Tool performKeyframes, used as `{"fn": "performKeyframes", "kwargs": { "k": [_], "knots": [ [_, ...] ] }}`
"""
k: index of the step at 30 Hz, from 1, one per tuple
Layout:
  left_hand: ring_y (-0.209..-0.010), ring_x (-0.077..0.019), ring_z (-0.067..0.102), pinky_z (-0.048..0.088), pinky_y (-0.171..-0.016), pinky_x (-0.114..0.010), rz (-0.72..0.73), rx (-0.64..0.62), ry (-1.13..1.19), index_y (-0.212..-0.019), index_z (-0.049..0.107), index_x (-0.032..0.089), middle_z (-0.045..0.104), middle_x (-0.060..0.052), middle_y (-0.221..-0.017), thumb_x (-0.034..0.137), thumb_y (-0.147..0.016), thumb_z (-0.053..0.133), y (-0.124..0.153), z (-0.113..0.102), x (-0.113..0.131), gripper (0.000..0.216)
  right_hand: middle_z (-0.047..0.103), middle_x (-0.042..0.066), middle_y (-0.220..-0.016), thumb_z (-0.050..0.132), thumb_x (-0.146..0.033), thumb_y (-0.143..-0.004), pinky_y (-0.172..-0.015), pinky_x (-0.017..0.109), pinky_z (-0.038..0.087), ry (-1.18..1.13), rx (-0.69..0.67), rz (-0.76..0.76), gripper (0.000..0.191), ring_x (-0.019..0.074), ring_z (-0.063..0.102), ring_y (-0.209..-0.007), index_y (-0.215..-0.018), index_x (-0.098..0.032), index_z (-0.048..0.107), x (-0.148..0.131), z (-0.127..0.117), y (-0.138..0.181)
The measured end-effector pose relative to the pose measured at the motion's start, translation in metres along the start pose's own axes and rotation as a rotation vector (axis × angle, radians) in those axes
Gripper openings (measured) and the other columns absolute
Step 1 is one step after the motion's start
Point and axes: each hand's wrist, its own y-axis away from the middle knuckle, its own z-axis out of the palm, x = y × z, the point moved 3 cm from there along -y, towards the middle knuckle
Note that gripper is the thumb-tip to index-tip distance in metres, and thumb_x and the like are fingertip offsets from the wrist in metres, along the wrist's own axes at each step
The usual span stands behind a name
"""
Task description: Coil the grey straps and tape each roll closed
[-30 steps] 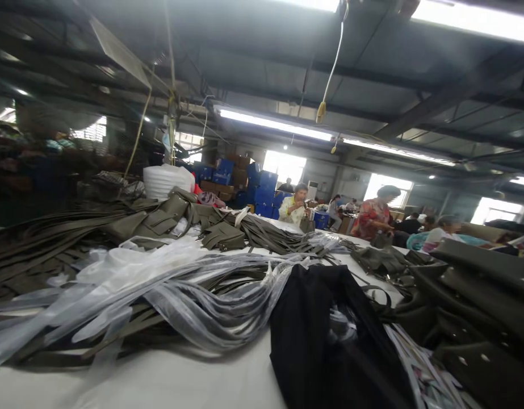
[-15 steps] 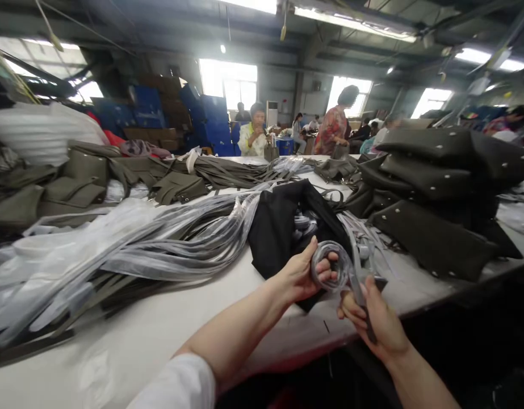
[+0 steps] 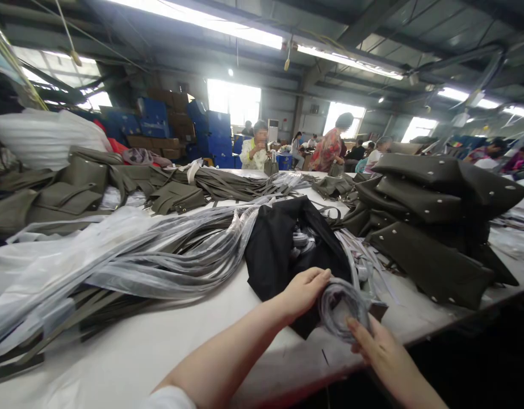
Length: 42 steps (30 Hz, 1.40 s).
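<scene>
A coiled strap in clear plastic wrap (image 3: 325, 311) is held between my two hands over the table's near edge. My left hand (image 3: 306, 291) grips the coil's upper left side, fingers curled at its rim. On the lower right side, my right hand (image 3: 374, 341) pinches it with the thumb on the inner face. Just behind my left hand lies an open black fabric bag (image 3: 270, 250) with several wrapped coils (image 3: 302, 241) inside.
Long plastic-wrapped straps (image 3: 168, 267) spread across the white table (image 3: 159, 341) to the left. Dark olive bag pieces with metal studs (image 3: 427, 261) are stacked at the right. Across the table, a person in a patterned top (image 3: 254, 152) sits, and another person (image 3: 327, 149) stands.
The strap's loose end has been wound onto the coil. My left hand has come out of the coil's middle to its rim, and my right hand now grips the coil itself.
</scene>
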Motion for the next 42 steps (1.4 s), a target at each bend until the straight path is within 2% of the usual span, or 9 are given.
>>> {"fn": "performKeyframes", "kwargs": {
  "k": [4, 6, 13, 19, 22, 27, 31, 37, 42],
  "knots": [
    [-0.088, -0.0171, 0.061, 0.047, -0.085, -0.028, 0.192, -0.120, -0.453, -0.113, 0.070, 0.017, 0.068, -0.006, -0.101, 0.049, -0.088, 0.060, 0.008, 0.005, 0.011, 0.042, 0.073, 0.005, -0.093, 0.060, -0.060, -0.085, -0.086, 0.035, 0.052, 0.210, -0.190, -0.076, 0.045, 0.0297, 0.066, -0.095, -0.100, -0.018, 0.068, -0.014, -0.013, 0.004],
    [-0.069, -0.0132, 0.058, 0.049, -0.070, -0.025, 0.140, -0.163, -0.369, -0.104, 0.073, 0.015, 0.067, -0.005, -0.084, 0.051, -0.087, 0.059, 0.011, 0.015, 0.005, 0.043, 0.074, 0.005, -0.095, 0.058, -0.059, -0.087, -0.084, 0.033, 0.053, 0.163, -0.150, -0.080, 0.044, 0.0293, 0.067, -0.095, -0.102, -0.019, 0.067, -0.013, -0.012, 0.005],
    [-0.046, -0.0093, 0.047, 0.039, -0.046, -0.020, 0.015, 0.182, 0.063, -0.102, 0.069, 0.010, 0.057, -0.001, -0.060, 0.071, -0.083, 0.052, 0.006, 0.029, -0.023, 0.066, 0.073, 0.012, -0.113, 0.063, -0.063, -0.080, -0.094, 0.038, 0.053, 0.089, 0.221, -0.142, 0.059, 0.0335, 0.064, -0.112, -0.118, -0.018, 0.064, 0.020, -0.007, 0.008],
    [-0.075, -0.0143, 0.060, 0.047, -0.072, -0.022, 0.163, -0.298, -0.465, -0.099, 0.072, 0.015, 0.069, -0.005, -0.087, 0.047, -0.089, 0.058, 0.018, 0.036, -0.008, 0.037, 0.074, 0.009, -0.110, 0.066, -0.049, -0.085, -0.096, 0.037, 0.050, 0.039, -0.176, -0.133, 0.042, 0.0290, 0.067, -0.104, -0.112, -0.016, 0.069, -0.004, -0.004, 0.014],
    [-0.081, -0.0159, 0.061, 0.046, -0.078, -0.023, 0.279, -0.289, -0.559, -0.097, 0.073, 0.014, 0.070, -0.006, -0.087, 0.041, -0.096, 0.050, 0.023, 0.040, -0.002, 0.035, 0.074, 0.007, -0.099, 0.069, -0.050, -0.083, -0.093, 0.037, 0.051, -0.021, -0.214, -0.141, 0.043, 0.0275, 0.067, -0.100, -0.109, -0.017, 0.070, -0.008, -0.008, 0.016],
    [-0.079, -0.0169, 0.059, 0.042, -0.073, -0.025, 0.383, -0.221, -0.864, -0.106, 0.073, 0.019, 0.066, -0.007, -0.083, 0.046, -0.101, 0.040, 0.016, 0.038, -0.013, 0.043, 0.065, 0.003, -0.070, 0.038, -0.066, -0.093, -0.065, 0.032, 0.052, 0.147, 0.176, -0.093, 0.059, 0.0193, 0.062, -0.064, -0.107, -0.016, 0.067, 0.037, -0.063, -0.002],
    [-0.076, -0.0179, 0.059, 0.041, -0.068, -0.027, 0.334, -0.272, -1.142, -0.104, 0.073, 0.021, 0.064, -0.007, -0.084, 0.045, -0.100, 0.042, 0.005, 0.033, -0.049, 0.040, 0.069, 0.009, -0.085, 0.045, -0.058, -0.093, -0.080, 0.038, 0.052, 0.383, 0.465, 0.054, 0.047, 0.0241, 0.065, -0.081, -0.101, -0.015, 0.065, 0.085, -0.126, -0.045],
    [-0.074, -0.0171, 0.060, 0.040, -0.064, -0.026, 0.254, -0.262, -1.261, -0.094, 0.072, 0.022, 0.064, -0.004, -0.082, 0.043, -0.099, 0.044, -0.003, 0.032, -0.078, 0.035, 0.065, 0.009, -0.118, 0.061, -0.036, -0.095, -0.094, 0.047, 0.050, 0.714, 0.540, 0.250, 0.027, 0.0232, 0.063, -0.106, -0.113, -0.017, 0.063, 0.127, -0.151, -0.110],
    [-0.070, -0.0167, 0.058, 0.038, -0.060, -0.025, 0.240, -0.301, -1.319, -0.091, 0.071, 0.022, 0.063, -0.004, -0.080, 0.048, -0.098, 0.043, -0.003, 0.033, -0.078, 0.038, 0.065, 0.008, -0.119, 0.061, -0.034, -0.095, -0.095, 0.047, 0.050, 0.807, 0.569, 0.328, 0.022, 0.0233, 0.062, -0.107, -0.109, -0.017, 0.065, 0.138, -0.149, -0.137]
  ]
}}
